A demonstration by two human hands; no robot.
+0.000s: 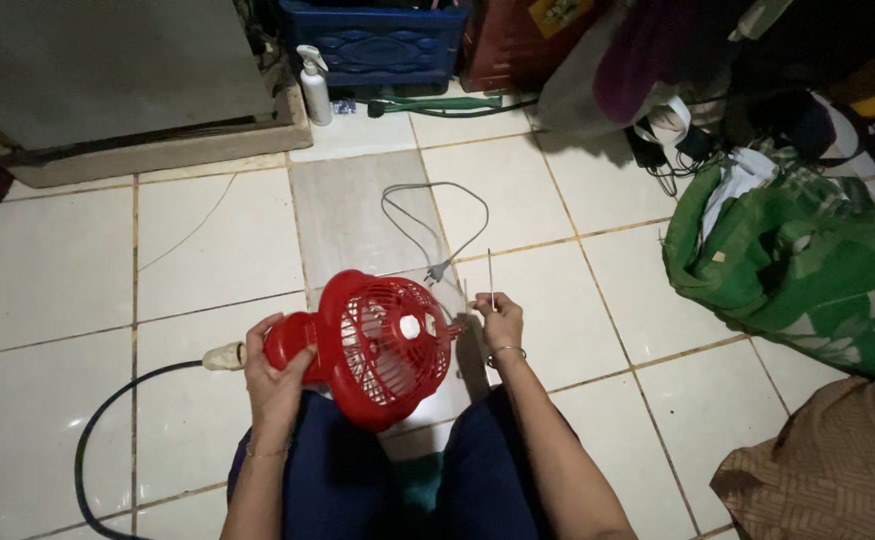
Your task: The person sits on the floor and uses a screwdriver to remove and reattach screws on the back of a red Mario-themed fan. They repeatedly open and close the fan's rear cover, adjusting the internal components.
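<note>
White tiled floor (pixel 207 260); red fan (pixel 382 345) in left hand's (pixel 275 375) closed grip, right hand (pixel 500 322) seemingly pinching thin rod (pixel 490 275).

Home, prob a living area: tiled floor (pixel 207 260), clothes pile (pixel 797 260), spray bottle (pixel 314 85), blue crate (pixel 372 40)

Tiled floor (pixel 207 260); cable (pixel 435 222), perhaps bundles (pixel 797 270).

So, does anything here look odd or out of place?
Yes. The red fan is off the floor, held sideways by the left hand, its grey plug lying unplugged on the tiles. The right hand pinches a thin rod.
</note>
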